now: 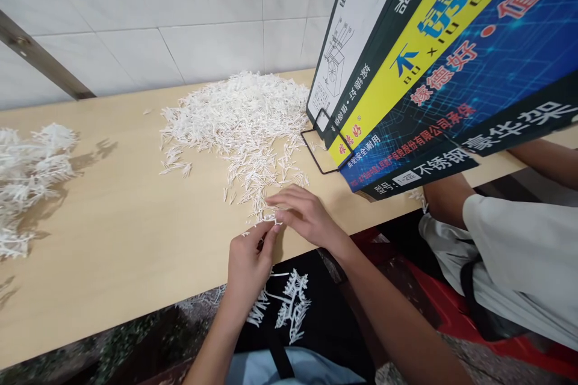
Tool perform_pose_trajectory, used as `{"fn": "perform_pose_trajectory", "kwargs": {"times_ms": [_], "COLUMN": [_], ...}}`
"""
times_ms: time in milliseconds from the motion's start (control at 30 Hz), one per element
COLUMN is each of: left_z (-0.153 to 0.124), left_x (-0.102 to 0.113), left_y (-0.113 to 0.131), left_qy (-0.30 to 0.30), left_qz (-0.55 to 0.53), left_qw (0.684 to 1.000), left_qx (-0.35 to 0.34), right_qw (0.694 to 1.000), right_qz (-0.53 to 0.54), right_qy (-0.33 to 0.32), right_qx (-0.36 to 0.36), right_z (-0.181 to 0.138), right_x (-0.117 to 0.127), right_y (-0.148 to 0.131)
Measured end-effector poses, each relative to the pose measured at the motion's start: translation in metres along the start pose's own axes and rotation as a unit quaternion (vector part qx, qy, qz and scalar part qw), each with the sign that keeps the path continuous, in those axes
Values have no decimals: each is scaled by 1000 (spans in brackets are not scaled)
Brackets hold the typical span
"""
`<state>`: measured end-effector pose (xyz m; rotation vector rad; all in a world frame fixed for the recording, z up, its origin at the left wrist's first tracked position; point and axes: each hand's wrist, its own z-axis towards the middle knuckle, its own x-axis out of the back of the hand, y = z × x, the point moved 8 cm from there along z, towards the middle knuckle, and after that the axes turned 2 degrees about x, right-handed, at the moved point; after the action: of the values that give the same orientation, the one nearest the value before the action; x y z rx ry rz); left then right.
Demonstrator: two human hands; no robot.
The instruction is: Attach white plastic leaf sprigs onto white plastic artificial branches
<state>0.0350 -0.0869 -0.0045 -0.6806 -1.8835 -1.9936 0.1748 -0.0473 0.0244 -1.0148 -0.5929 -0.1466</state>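
White piece: slim, between the hands, near the tabletop's front edge.
Left hand: thumb and fingers clamped on the white piece.
Right hand: fingers at the piece from 3 o'clock; cannot tell whether they grip it.
Stick pile: small loose white sticks, 12 o'clock from the hands.
Branched heap: white, 9 o'clock.
Printed box: 1 to 2 o'clock, wire frame at its corner.
White sprigs: on the lap, 6 o'clock.

On the table, a heap of sticks lies left of a carton.
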Motion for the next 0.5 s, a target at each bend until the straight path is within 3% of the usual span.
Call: {"fn": "perform_pose_trajectory", "kwargs": {"times_ms": [100, 233, 400, 500], "left_z": [-1, 0, 2, -3], "left_x": [-1, -4, -3, -6], "left_y": [0, 1, 0, -1], "left_qy": [4, -19, -26, -32], "left_qz": [17, 15, 1, 32], "left_qw": [1000, 1000, 1000, 999], "left_qx": [-14, -19, 9, -11], "right_qw": [998, 1000, 994, 959], "right_qz": [-25, 7, 68, 126], "right_qy": [-46, -25, 50, 193], "right_qx": [20, -1, -76, -164], "right_z": [0, 0, -4, -13], "right_x": [-6, -5, 6, 24], "right_y": [-1, 3, 17, 44]}}
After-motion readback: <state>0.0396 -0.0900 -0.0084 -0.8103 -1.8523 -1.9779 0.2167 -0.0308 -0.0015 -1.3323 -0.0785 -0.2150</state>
